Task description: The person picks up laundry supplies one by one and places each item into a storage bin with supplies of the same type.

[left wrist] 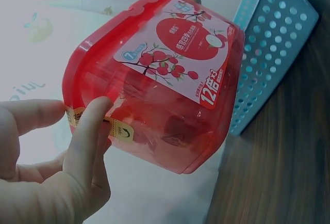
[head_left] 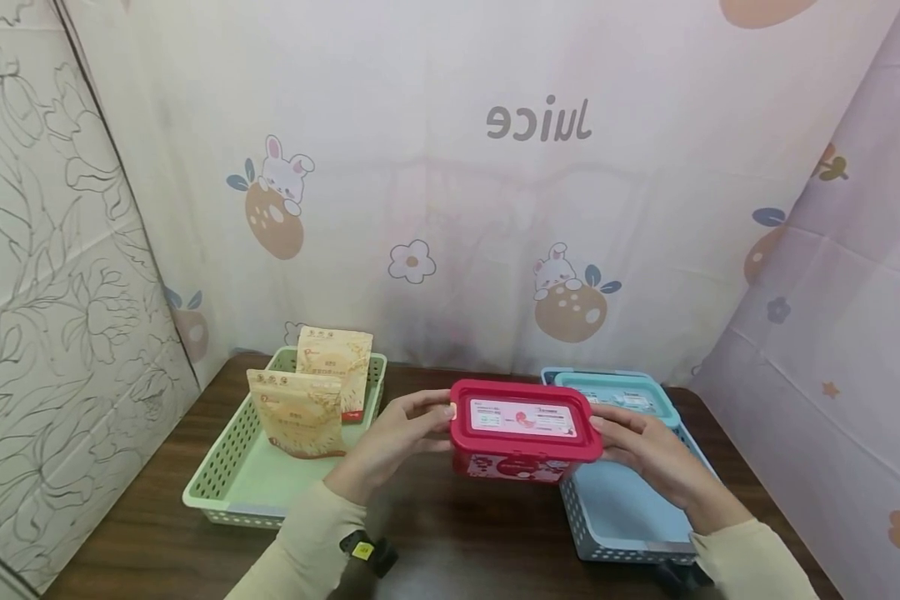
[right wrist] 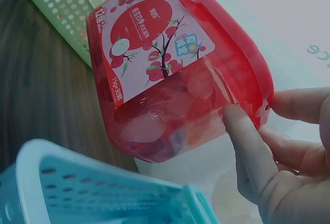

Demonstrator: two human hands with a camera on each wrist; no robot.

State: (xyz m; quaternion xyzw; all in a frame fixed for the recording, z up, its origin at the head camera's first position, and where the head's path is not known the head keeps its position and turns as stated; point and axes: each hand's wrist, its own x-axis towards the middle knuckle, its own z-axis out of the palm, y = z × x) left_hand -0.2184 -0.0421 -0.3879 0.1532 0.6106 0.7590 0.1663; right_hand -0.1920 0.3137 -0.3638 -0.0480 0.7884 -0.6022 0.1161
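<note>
A red lidded tub of laundry pods is held up off the table between both hands, its lid with a white label facing up. My left hand pinches its left end near the lid rim, beside a yellow seal sticker in the left wrist view. At the opposite end, my right hand grips the lid edge with thumb and fingers. Through the translucent wall, rounded pods show dimly in the right wrist view. The blue basket stands below and behind my right hand, with a teal lidded tub in its far part.
On the left of the dark wooden table stands a green basket holding two yellow pouches, a front pouch and a rear pouch. A printed curtain hangs behind the table, with more patterned cloth at both sides.
</note>
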